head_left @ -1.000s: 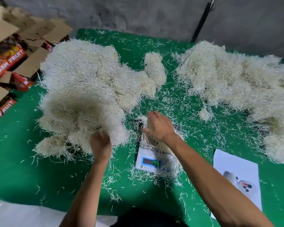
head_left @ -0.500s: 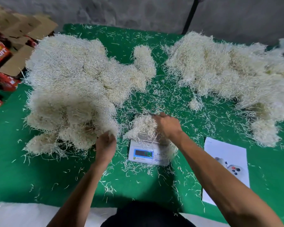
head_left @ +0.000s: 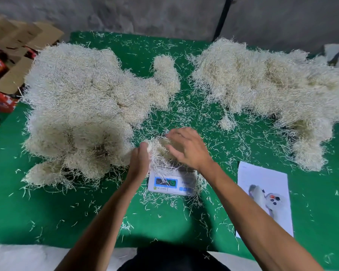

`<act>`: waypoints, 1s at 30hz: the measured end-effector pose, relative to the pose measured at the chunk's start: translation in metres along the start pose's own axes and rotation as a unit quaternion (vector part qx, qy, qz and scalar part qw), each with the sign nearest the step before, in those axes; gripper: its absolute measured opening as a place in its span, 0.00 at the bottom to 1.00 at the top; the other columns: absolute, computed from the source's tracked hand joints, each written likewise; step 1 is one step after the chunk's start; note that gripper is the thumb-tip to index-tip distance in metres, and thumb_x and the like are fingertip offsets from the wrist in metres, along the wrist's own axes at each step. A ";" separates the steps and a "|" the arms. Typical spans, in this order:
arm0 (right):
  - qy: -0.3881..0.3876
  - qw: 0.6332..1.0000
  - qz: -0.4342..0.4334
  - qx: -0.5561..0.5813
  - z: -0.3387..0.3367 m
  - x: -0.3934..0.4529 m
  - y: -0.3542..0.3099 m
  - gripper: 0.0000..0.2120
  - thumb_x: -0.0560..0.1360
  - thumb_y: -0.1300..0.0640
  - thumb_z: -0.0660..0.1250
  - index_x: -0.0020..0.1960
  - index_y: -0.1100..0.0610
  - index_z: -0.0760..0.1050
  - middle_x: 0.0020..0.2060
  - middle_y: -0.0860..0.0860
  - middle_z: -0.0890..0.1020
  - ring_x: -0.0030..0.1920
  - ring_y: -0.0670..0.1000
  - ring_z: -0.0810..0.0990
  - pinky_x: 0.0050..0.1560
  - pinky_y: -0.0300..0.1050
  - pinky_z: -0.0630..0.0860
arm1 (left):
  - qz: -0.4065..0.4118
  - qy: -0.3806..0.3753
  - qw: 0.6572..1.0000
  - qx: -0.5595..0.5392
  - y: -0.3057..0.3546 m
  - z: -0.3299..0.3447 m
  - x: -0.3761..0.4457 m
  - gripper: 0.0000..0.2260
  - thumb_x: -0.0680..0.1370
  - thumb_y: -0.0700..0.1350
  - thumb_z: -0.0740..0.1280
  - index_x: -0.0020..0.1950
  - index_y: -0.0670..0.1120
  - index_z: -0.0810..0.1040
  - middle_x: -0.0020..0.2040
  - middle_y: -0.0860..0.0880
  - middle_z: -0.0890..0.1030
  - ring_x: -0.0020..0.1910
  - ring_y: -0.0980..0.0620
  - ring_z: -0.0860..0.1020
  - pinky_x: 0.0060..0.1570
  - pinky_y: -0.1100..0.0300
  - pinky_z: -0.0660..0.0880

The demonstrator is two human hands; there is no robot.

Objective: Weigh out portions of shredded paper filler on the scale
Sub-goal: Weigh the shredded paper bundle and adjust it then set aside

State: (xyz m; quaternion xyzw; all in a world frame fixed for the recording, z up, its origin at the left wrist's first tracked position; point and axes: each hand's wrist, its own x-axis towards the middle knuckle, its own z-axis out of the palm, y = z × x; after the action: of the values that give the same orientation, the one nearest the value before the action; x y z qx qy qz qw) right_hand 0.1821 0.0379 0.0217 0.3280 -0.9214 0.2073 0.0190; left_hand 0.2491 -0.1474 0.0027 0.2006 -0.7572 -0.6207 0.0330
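Note:
A small white digital scale [head_left: 172,182] with a lit blue display sits on the green cloth [head_left: 47,212] at the centre. A portion of cream shredded paper [head_left: 160,148] lies heaped on its platform. My left hand [head_left: 140,159] stands edge-on against the portion's left side, fingers straight. My right hand [head_left: 188,148] cups over the top and right of the portion with curved fingers. A large pile of shredded paper [head_left: 82,106] fills the left of the cloth, and a second pile [head_left: 262,90] the right.
A white printed sheet [head_left: 264,194] lies right of the scale. Open cardboard boxes [head_left: 10,55] stand beyond the cloth's left edge. A small clump [head_left: 226,123] and several loose strands litter the cloth. A grey wall and a black pole [head_left: 222,18] stand behind.
My left hand left the big left pile and came right to the portion's left side. My right hand stays on the portion, which is now enclosed between both hands.

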 end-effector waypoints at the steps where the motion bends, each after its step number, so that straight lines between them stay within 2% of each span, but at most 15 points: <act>1: -0.031 0.998 -0.004 0.049 -0.004 0.003 -0.007 0.29 0.81 0.37 0.58 0.77 0.51 0.69 0.65 0.51 0.76 0.62 0.51 0.77 0.63 0.53 0.76 | -0.011 -0.020 1.000 -0.015 0.009 0.005 0.004 0.20 0.86 0.54 0.49 0.44 0.49 0.75 0.38 0.57 0.81 0.35 0.65 0.77 0.38 0.61 0.78; 2: -0.071 0.994 -0.007 0.085 -0.006 0.007 -0.014 0.32 0.80 0.37 0.61 0.79 0.50 0.65 0.60 0.50 0.75 0.55 0.48 0.78 0.55 0.48 0.78 | -0.028 -0.039 0.999 -0.022 0.017 0.011 0.010 0.22 0.87 0.54 0.47 0.53 0.46 0.78 0.50 0.52 0.84 0.48 0.59 0.82 0.53 0.55 0.80; 3: -0.099 0.991 -0.016 0.093 -0.006 0.010 -0.020 0.34 0.79 0.38 0.63 0.81 0.50 0.62 0.56 0.50 0.73 0.49 0.46 0.77 0.48 0.43 0.77 | -0.044 -0.049 0.998 -0.026 0.026 0.015 0.014 0.22 0.87 0.53 0.48 0.58 0.44 0.78 0.55 0.46 0.83 0.54 0.51 0.81 0.59 0.48 0.78; 6: -0.085 0.994 -0.032 0.053 -0.009 0.022 -0.020 0.30 0.80 0.48 0.64 0.80 0.54 0.64 0.50 0.51 0.68 0.42 0.46 0.71 0.39 0.38 0.70 | -0.099 -0.071 0.986 -0.111 0.043 0.025 0.028 0.13 0.86 0.43 0.54 0.55 0.42 0.77 0.51 0.42 0.80 0.51 0.46 0.80 0.54 0.49 0.79; 9: -0.082 0.993 -0.006 0.083 -0.008 0.027 -0.010 0.22 0.81 0.55 0.66 0.74 0.55 0.72 0.47 0.51 0.72 0.41 0.44 0.72 0.37 0.34 0.67 | -0.167 -0.111 0.961 -0.190 0.050 0.025 0.036 0.17 0.81 0.34 0.55 0.68 0.31 0.68 0.65 0.31 0.73 0.66 0.34 0.73 0.68 0.44 0.71; 13: -0.140 0.962 0.129 0.195 0.000 0.026 0.005 0.06 0.78 0.64 0.69 0.54 0.59 0.79 0.40 0.51 0.79 0.32 0.44 0.79 0.33 0.36 0.74 | -0.204 -0.163 0.916 -0.305 0.057 0.023 0.037 0.17 0.79 0.39 0.56 0.66 0.37 0.71 0.63 0.35 0.75 0.59 0.39 0.75 0.60 0.46 0.73; 15: -0.139 0.940 0.201 0.236 0.002 0.025 0.016 0.04 0.77 0.62 0.72 0.48 0.58 0.77 0.38 0.51 0.78 0.31 0.45 0.79 0.31 0.36 0.75 | -0.200 -0.167 0.930 -0.259 0.057 0.024 0.037 0.17 0.81 0.43 0.57 0.69 0.39 0.71 0.64 0.37 0.77 0.61 0.40 0.77 0.60 0.44 0.76; 17: -0.063 0.933 0.265 0.233 0.001 0.024 0.033 0.05 0.78 0.62 0.71 0.48 0.55 0.76 0.38 0.51 0.78 0.32 0.46 0.76 0.28 0.33 0.71 | -0.184 -0.120 0.956 -0.194 0.050 0.023 0.040 0.17 0.84 0.44 0.57 0.71 0.40 0.68 0.66 0.39 0.77 0.65 0.39 0.76 0.63 0.42 0.75; 19: 0.016 0.890 0.361 0.277 -0.004 0.023 0.058 0.06 0.78 0.65 0.68 0.54 0.59 0.77 0.41 0.53 0.80 0.31 0.46 0.75 0.24 0.32 0.69 | -0.177 -0.068 0.961 -0.202 0.041 0.020 0.044 0.20 0.85 0.44 0.56 0.76 0.39 0.62 0.69 0.38 0.75 0.65 0.39 0.76 0.63 0.42 0.76; 21: 0.062 0.833 0.437 0.333 -0.017 0.024 0.083 0.13 0.79 0.68 0.66 0.63 0.63 0.75 0.49 0.57 0.82 0.34 0.47 0.77 0.26 0.34 0.72 | -0.175 -0.048 0.958 -0.224 0.036 0.019 0.044 0.20 0.85 0.44 0.56 0.76 0.37 0.62 0.67 0.38 0.75 0.63 0.39 0.77 0.61 0.43 0.77; 23: 0.167 0.781 0.431 0.419 -0.030 0.024 0.103 0.23 0.81 0.69 0.63 0.75 0.58 0.68 0.65 0.57 0.78 0.48 0.49 0.82 0.38 0.37 0.81 | -0.169 -0.013 0.964 -0.206 0.030 0.020 0.043 0.15 0.84 0.42 0.58 0.69 0.37 0.68 0.61 0.40 0.78 0.59 0.41 0.79 0.58 0.45 0.79; 25: 0.240 0.771 0.405 0.428 -0.038 0.020 0.110 0.36 0.81 0.71 0.61 0.83 0.51 0.53 0.78 0.52 0.65 0.68 0.49 0.75 0.51 0.37 0.81 | -0.114 0.051 0.987 -0.102 0.021 0.022 0.045 0.09 0.83 0.39 0.59 0.57 0.37 0.76 0.52 0.41 0.81 0.53 0.42 0.80 0.51 0.49 0.80; 27: 0.211 0.815 0.420 0.340 -0.030 0.008 0.105 0.37 0.81 0.69 0.61 0.84 0.51 0.49 0.82 0.50 0.58 0.73 0.50 0.71 0.63 0.42 0.79 | -0.059 0.110 0.991 0.052 0.011 0.026 0.046 0.08 0.82 0.40 0.60 0.51 0.41 0.79 0.48 0.42 0.80 0.50 0.43 0.78 0.48 0.53 0.78; 28: 0.171 0.831 0.444 0.289 -0.018 0.000 0.101 0.32 0.83 0.65 0.61 0.83 0.54 0.54 0.80 0.52 0.63 0.69 0.52 0.76 0.63 0.47 0.80 | -0.037 0.135 0.986 0.089 0.007 0.029 0.045 0.08 0.82 0.40 0.62 0.56 0.40 0.79 0.51 0.42 0.81 0.52 0.43 0.78 0.51 0.52 0.78; 30: 0.056 0.833 0.490 0.250 0.009 -0.022 0.086 0.19 0.86 0.52 0.58 0.72 0.61 0.71 0.61 0.55 0.82 0.47 0.49 0.85 0.48 0.45 0.85 | 0.007 0.140 0.986 0.089 -0.004 0.038 0.044 0.18 0.80 0.41 0.68 0.69 0.38 0.73 0.53 0.45 0.81 0.48 0.58 0.80 0.46 0.59 0.80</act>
State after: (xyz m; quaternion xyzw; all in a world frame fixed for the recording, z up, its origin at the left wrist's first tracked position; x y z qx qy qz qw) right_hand 0.1474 0.1077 -0.0219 -0.1855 -0.8756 0.4306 -0.1159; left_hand 0.1982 -0.1284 -0.0186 0.2825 -0.7985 -0.5165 0.1255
